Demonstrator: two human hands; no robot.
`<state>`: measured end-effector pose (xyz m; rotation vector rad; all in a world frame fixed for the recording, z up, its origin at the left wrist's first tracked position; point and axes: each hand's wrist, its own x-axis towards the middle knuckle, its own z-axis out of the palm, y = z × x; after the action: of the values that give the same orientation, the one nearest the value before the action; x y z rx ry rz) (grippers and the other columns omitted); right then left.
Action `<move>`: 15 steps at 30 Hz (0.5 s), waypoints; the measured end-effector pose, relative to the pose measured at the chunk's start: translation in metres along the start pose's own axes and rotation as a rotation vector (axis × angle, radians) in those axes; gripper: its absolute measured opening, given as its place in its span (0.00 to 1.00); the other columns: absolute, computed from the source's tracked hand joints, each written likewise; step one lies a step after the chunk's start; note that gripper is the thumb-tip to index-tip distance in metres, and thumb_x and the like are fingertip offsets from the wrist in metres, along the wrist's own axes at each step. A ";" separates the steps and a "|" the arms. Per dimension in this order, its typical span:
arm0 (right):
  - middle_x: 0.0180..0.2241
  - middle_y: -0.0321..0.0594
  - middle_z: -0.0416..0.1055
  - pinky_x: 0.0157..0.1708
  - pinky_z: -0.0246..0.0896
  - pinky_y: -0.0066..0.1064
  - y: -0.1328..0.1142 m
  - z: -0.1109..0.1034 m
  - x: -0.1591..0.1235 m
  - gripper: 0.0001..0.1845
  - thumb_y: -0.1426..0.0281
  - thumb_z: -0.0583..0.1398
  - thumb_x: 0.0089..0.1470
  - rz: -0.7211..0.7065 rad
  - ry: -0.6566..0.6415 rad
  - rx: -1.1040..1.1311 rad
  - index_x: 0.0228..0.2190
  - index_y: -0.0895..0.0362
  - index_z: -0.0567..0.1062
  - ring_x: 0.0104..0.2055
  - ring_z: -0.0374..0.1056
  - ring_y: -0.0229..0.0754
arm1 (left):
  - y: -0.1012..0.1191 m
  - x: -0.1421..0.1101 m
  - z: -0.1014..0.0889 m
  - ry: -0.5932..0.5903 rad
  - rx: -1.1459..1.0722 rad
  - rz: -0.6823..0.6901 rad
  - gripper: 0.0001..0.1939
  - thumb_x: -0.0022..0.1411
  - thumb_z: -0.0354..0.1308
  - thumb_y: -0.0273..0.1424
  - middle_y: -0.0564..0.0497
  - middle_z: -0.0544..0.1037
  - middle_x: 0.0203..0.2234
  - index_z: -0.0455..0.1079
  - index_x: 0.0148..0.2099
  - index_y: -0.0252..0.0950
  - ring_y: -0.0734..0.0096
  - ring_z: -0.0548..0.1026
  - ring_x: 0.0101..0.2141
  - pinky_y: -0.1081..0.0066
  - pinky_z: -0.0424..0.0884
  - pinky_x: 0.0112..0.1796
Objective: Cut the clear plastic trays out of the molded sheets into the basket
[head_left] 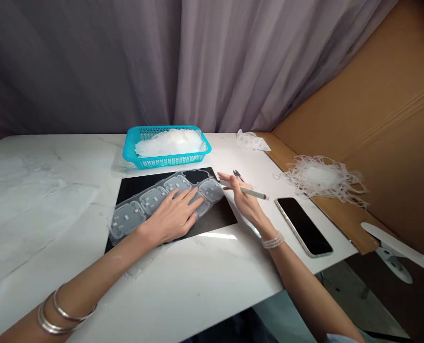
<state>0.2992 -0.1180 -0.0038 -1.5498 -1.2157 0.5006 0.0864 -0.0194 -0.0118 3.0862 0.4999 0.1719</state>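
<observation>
My left hand lies flat, fingers spread, on a sheer white strip with several outlined patches and small white marks. The strip rests at a slant on a black sheet, and one patch-shaped opening near its far end shows the black beneath. My right hand is at the strip's right end, closed around a slim, light-coloured pen-shaped tool. Its tip is beside the strip's edge; whether it touches is unclear. Just behind that hand lie dark thread snips, partly hidden.
A turquoise basket holding white sheer pieces stands behind the sheet. On the right are a phone, a tangle of white cut-outs and a small white scrap. Sheer material covers the table's left side. A cardboard wall rises at right.
</observation>
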 end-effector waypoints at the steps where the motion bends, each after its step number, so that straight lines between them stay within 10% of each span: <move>1: 0.50 0.42 0.77 0.56 0.63 0.48 -0.003 0.004 -0.003 0.28 0.49 0.46 0.66 -0.004 -0.028 -0.031 0.52 0.48 0.77 0.52 0.72 0.49 | 0.000 0.000 0.000 0.000 -0.006 0.001 0.26 0.69 0.43 0.32 0.41 0.58 0.68 0.59 0.67 0.39 0.53 0.62 0.63 0.49 0.55 0.62; 15: 0.29 0.39 0.73 0.31 0.60 0.31 -0.008 0.007 -0.020 0.19 0.61 0.48 0.70 -0.249 -0.235 -0.450 0.35 0.56 0.73 0.29 0.67 0.39 | 0.006 0.004 -0.004 -0.012 0.016 0.003 0.26 0.69 0.42 0.31 0.43 0.65 0.64 0.58 0.67 0.38 0.50 0.63 0.62 0.47 0.57 0.60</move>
<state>0.2819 -0.1326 -0.0043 -1.7080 -1.7686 0.2580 0.0913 -0.0236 -0.0073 3.1014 0.4988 0.1500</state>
